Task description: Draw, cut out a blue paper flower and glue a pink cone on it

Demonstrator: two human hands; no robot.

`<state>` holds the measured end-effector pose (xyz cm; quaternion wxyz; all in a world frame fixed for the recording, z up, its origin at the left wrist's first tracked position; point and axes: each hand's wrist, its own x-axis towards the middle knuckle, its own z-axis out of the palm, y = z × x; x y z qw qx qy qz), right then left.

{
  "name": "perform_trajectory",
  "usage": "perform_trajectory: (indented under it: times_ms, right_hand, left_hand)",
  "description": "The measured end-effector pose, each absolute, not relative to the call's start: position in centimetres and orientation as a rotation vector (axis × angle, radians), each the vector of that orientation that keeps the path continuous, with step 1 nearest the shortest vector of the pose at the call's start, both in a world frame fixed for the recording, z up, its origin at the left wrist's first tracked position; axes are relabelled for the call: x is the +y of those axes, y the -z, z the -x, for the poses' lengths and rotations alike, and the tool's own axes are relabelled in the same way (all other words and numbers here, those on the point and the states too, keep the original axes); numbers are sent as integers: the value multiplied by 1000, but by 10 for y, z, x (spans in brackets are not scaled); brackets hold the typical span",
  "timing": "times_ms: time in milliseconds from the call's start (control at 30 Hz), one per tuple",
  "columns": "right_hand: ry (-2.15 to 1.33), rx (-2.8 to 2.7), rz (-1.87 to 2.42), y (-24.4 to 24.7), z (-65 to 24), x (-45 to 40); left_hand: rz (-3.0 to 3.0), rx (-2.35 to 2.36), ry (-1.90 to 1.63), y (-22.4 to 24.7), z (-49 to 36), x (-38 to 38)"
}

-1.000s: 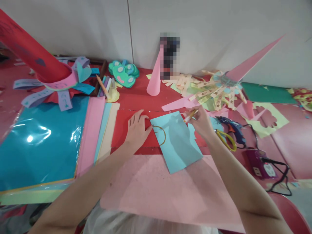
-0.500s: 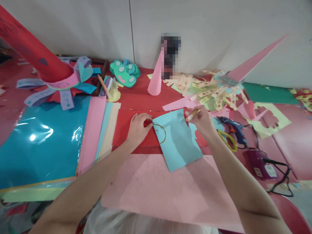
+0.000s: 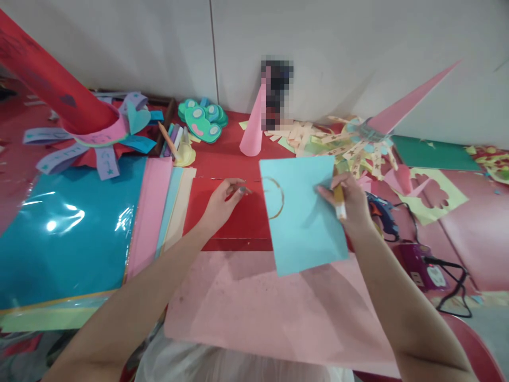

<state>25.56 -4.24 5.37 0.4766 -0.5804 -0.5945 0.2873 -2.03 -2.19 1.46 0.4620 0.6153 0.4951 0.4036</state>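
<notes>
Blue paper [image 3: 304,223] lies between the hands, its right edge in the right hand's grip

Its long axis runs from the wall side toward the person's body, the near end slanting a little to the right. It sits over the red table [image 3: 217,161], its near part above the pink sheet [image 3: 238,313]; a shadow just below it suggests that it is raised, though how far cannot be told. A brown curve [image 3: 283,199] is drawn at its left edge, bulging inward.

The right hand [image 3: 356,207] is the nearer one, touching the paper at its right side. Its thumb lies over the face and the other fingers are by the edge, pinching the paper and also holding a marker [image 3: 339,199]. The marker lies roughly along the right edge, white end toward the body.

The left hand [image 3: 220,207] is just beside the left edge, near the curve but apart from it. Its fingers are loosely bent and slightly parted, with nothing seen between them, so the paper lies directly to their right.

Beyond the right wrist is a glue gun [image 3: 385,215]; a pink cone [image 3: 253,132] stands beyond the paper's far left corner.
</notes>
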Motion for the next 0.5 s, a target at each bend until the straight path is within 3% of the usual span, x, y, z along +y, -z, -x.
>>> perform_trajectory:
  times_ms: [133, 333, 500]
  right_hand:
    - [-670, -1427, 1478, -53, -268, -52]
    - [-730, -1553, 1576, -13, -268, -64]
    - [-482, -1651, 1661, -22, -272, -68]
  left_hand:
    - [-1678, 1281, -1005, -14, 16, -26]
    - [-2116, 1250, -828, -17, 14, -36]
    - [-2286, 1259, -588, -13, 12, -38]
